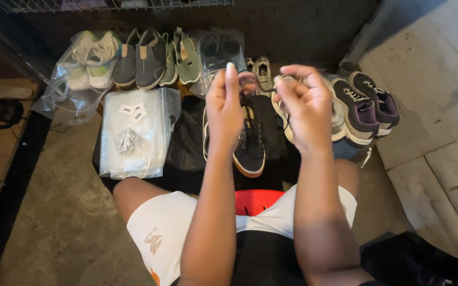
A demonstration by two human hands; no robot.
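Directly ahead, both hands are raised over a black shoe (250, 145) with a tan sole. The left hand (225, 108) pinches a thin dark lace (246, 94) between thumb and fingertips, and the right hand (304, 108) is curled closed on the lace's other end at 3 o'clock from it. Under the hands the shoe rests on a dark bag (186, 143). At 9 o'clock lies a clear plastic bag (136, 132); purple sneakers (364, 106) sit at 3 o'clock, grey and green shoes (155, 58) at 11.
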